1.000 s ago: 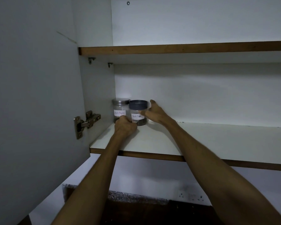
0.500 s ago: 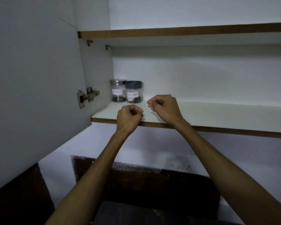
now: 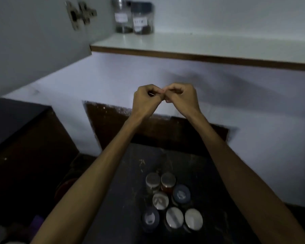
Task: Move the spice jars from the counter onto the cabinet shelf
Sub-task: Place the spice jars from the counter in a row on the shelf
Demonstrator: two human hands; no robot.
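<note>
Glossy shelf (image 3: pixel 183 43) — clear jars (image 3: pixel 142 18), metal lids (image 3: pixel 174 217).

A: What sits up and to the left of the left hand (image 3: pixel 144 101)?
B: A grey cabinet door (image 3: pixel 33 41), with its metal hinge (image 3: pixel 81 14) near the top edge.
A: And behind that hand?
B: A pale wall (image 3: pixel 253 103), with a dark brown panel (image 3: pixel 113 124) set into it just below.
A: Farther left?
B: A black block (image 3: pixel 12 117), well apart from the hand. Far below it is a purple thing (image 3: pixel 36 224), too blurred to tell.

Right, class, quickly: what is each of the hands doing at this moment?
Left hand: closed, fingers curled, holding nothing.
Right hand: closed, fingers curled, holding nothing.
</note>
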